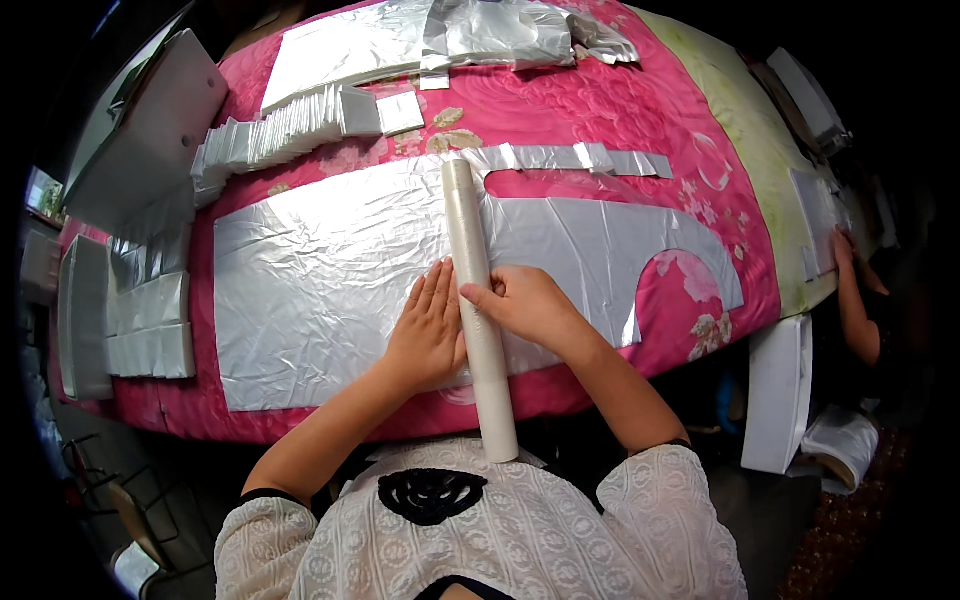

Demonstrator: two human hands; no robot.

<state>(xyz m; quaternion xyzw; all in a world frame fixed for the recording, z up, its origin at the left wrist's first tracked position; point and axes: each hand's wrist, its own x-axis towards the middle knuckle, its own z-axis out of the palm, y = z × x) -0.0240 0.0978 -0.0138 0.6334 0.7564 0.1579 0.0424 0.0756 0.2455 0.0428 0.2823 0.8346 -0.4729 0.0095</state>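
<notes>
As roll (486,350) points lengthwise past fingertips (436,268) over sheet (300,290), it lies just right of left hand (428,325), fingers straight, unclosed; right hand (525,303), equally near, has thumb on roll, fingers curled beside it, cannot tell if gripping

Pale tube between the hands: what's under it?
Silver sheet shows on either side of the tube, with pink cloth past its near edge. Whatever lies directly beneath is covered and can't be seen.
</notes>
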